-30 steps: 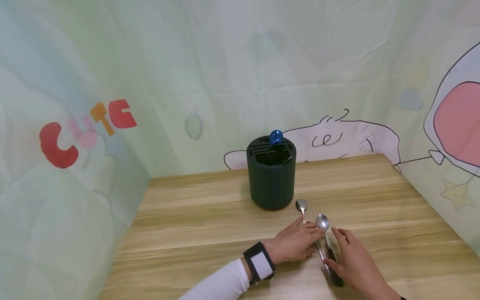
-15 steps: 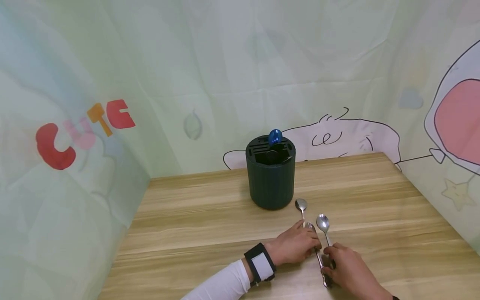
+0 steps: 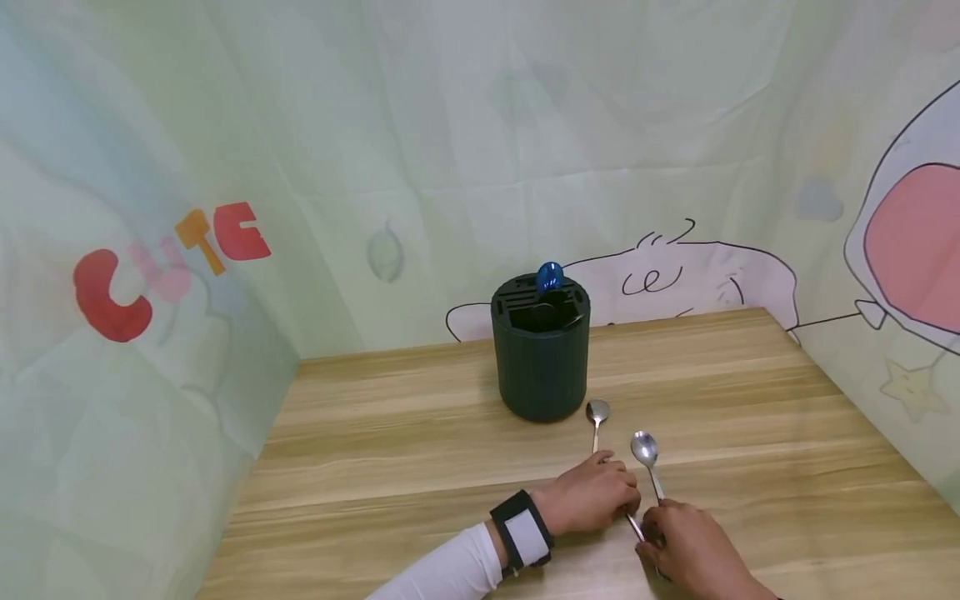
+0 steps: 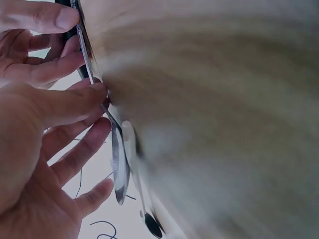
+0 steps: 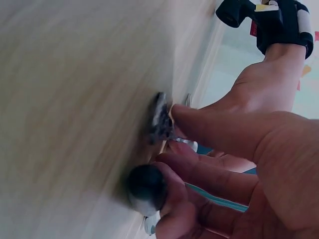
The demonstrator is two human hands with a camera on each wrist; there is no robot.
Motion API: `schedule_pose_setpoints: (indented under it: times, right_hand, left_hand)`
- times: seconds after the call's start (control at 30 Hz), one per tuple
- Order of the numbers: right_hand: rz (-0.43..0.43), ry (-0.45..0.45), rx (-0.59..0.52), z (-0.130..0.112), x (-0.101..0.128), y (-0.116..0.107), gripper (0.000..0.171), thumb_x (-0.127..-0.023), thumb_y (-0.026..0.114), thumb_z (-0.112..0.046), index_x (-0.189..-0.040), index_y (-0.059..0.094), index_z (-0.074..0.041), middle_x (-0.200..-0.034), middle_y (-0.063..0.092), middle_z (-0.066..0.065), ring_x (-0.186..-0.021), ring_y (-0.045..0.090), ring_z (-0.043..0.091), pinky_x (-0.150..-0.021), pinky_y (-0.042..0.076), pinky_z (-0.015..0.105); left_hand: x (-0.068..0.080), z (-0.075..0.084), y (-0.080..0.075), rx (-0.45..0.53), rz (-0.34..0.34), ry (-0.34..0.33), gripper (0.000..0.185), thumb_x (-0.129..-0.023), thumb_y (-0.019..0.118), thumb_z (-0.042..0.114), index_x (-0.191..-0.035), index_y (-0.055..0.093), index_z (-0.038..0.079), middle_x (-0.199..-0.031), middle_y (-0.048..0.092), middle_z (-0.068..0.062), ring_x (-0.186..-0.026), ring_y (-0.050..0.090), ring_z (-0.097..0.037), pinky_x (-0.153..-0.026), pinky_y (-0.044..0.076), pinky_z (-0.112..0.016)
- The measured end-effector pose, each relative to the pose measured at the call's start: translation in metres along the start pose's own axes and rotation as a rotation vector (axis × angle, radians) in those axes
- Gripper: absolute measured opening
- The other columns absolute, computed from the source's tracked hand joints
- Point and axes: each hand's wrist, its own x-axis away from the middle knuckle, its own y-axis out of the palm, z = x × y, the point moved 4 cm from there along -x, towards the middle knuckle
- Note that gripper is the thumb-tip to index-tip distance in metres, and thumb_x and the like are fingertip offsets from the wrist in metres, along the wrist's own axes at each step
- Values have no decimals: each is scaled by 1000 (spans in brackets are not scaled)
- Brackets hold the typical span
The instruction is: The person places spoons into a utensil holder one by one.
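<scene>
My left hand (image 3: pixel 595 497) pinches a metal spoon (image 4: pixel 87 52) between thumb and fingers; its bowl shows edge-on in the left wrist view. My right hand (image 3: pixel 696 543) holds the same spoon near its ornate handle end (image 5: pixel 162 118), thumb on one side and fingers on the other. Beside it lies a black-handled spoon (image 3: pixel 645 448), bowl pointing away; its dark handle end (image 5: pixel 147 188) is against my right fingers. Another small spoon (image 3: pixel 597 411) lies on the table, its handle running under my left hand. The held spoon's bowl is hidden in the head view.
A dark green ridged utensil holder (image 3: pixel 542 375) with a slotted top stands behind the spoons. Something with a shiny blue rounded end (image 3: pixel 550 277) sticks up from it. Printed cloth walls (image 3: pixel 420 183) border the wooden table (image 3: pixel 360 450) behind and at both sides.
My right hand has come in from the right and taken hold of the metal spoon's handle. My left hand has drawn slightly nearer, and the small spoon has shifted a little left.
</scene>
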Motion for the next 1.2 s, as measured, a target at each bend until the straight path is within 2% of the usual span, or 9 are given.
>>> schedule_pose_setpoints:
  times: [0.2, 0.43, 0.63, 0.73, 0.83, 0.9, 0.97, 1.1, 1.2]
  right_hand:
    - [52, 34, 34, -2, 3, -3, 19, -67, 82, -13, -69, 66, -23, -64, 57, -16, -59, 52, 3, -54, 41, 25]
    - [92, 3, 47, -6, 5, -13, 19, -71, 80, -5, -72, 69, -20, -61, 55, -15, -56, 45, 4, -52, 39, 25]
    - [164, -117, 49, -9, 8, -26, 21, -72, 77, -1, -70, 68, -20, -66, 62, -14, -59, 52, 1, -54, 43, 23]
    - [185, -132, 8, -9, 7, -32, 20, -74, 78, 0, -73, 69, -19, -70, 65, -14, -63, 54, -2, -56, 46, 22]
    - [211, -132, -63, -9, 4, -39, 17, -75, 78, 1, -77, 72, -15, -72, 69, -11, -65, 57, -3, -56, 48, 19]
    - [235, -123, -109, -10, 2, -44, 15, -76, 79, 1, -79, 72, -13, -72, 70, -9, -66, 58, -4, -56, 49, 18]
    - [273, -111, -150, -11, 1, -49, 16, -75, 79, 1, -79, 72, -13, -72, 70, -8, -65, 58, -5, -56, 49, 17]
    - [348, -102, -234, -15, -3, -60, 16, -76, 79, 0, -82, 73, -13, -73, 71, -8, -65, 57, -8, -55, 51, 17]
    - [391, -110, -301, -21, -5, -66, 15, -78, 78, 0, -85, 73, -13, -74, 71, -7, -64, 55, -8, -55, 52, 18]
  left_hand:
    - [2, -1, -4, 41, 24, 37, 10, -92, 67, 23, -84, 65, 29, -82, 63, 22, -84, 58, 8, -106, 43, -28]
    - [8, -4, -13, 191, 60, 7, 7, -92, 68, 21, -92, 70, 28, -85, 66, 21, -78, 55, 9, -68, 43, -8]
    - [10, -4, -21, 149, 130, 9, 9, -93, 67, 21, -95, 71, 28, -89, 68, 22, -83, 59, 8, -76, 46, -9]
    - [13, -6, -30, 97, 190, 1, 14, -93, 67, 26, -107, 70, 28, -103, 70, 21, -97, 61, 4, -96, 45, -16]
    - [18, -12, -44, 135, 300, -59, 37, -92, 68, 32, -127, 62, 23, -129, 64, 13, -122, 56, -4, -115, 36, -29]
    - [24, -19, -55, 242, 403, -130, 53, -91, 69, 33, -140, 51, 21, -144, 54, 7, -135, 48, -11, -118, 33, -34]
    - [31, -28, -65, 421, 525, -213, 66, -90, 70, 30, -148, 40, 19, -152, 46, 1, -140, 42, -15, -117, 35, -37]
    - [45, -44, -75, 900, 746, -365, 78, -89, 71, 19, -153, 26, 18, -156, 38, -4, -143, 38, -20, -115, 38, -40]
    - [51, -49, -74, 1273, 814, -460, 74, -89, 70, 12, -151, 29, 14, -151, 44, -9, -138, 45, -23, -111, 43, -38]
